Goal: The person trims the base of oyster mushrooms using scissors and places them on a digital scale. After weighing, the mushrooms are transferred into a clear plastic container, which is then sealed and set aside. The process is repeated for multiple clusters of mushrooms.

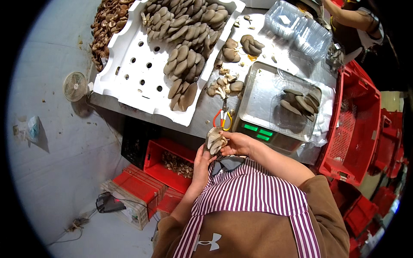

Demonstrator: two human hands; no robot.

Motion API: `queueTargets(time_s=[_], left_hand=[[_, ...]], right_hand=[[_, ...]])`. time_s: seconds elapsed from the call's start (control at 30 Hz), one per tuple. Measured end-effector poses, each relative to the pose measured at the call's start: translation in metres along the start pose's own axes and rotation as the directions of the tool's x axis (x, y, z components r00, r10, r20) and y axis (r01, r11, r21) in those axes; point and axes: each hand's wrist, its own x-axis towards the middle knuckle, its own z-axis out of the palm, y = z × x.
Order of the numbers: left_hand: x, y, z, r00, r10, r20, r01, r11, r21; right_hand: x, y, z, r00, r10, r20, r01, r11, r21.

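Note:
A small oyster mushroom cluster (216, 139) is held in front of my apron, with my left hand (202, 163) gripping it from below left and my right hand (235, 144) from the right. Just beyond it lie red-and-yellow-handled scissors (222, 120), with trimmed mushroom pieces (223, 86) behind them. To the right, a digital scale with a steel pan (258, 103) carries a clear punnet holding grey mushrooms (301, 104). At the upper left, a white foam crate (118, 77) holds many grey clusters (183, 64).
Clear punnets (297, 34) are stacked on the steel table (105, 102). A co-worker's arm (352, 19) is at the upper right. Red crates (348, 137) line the right side; others (146, 185) sit below left. A small fan (75, 87) is by the wall, near brown mushrooms (103, 30).

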Motion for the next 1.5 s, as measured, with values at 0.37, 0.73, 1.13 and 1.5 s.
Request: queueTargets(time_s=[0.37,0.73,1.13,1.5], left_hand=[[0.007,-0.007,0.0,0.997,0.044,-0.071,-0.045,0.999,-0.017],[0.005,-0.014,0.001,0.994,-0.106,0.016,0.107,0.99,-0.094],[-0.013,-0.025,0.029,0.992,0.111,-0.059,-0.112,0.994,-0.015],[-0.02,-0.002,0.036,0.917,0.396,0.047,-0.398,0.915,0.057]], right_hand=[[-0.033,0.018,0.009,0.954,-0.299,-0.012,0.283,0.913,-0.294],[-0.058,0.015,0.005,0.951,-0.299,0.075,0.3,0.842,-0.448],[-0.063,0.026,0.003,0.857,-0.505,0.103,0.495,0.751,-0.437],[-0.092,0.011,0.01,0.92,-0.365,0.139,0.386,0.794,-0.469]])
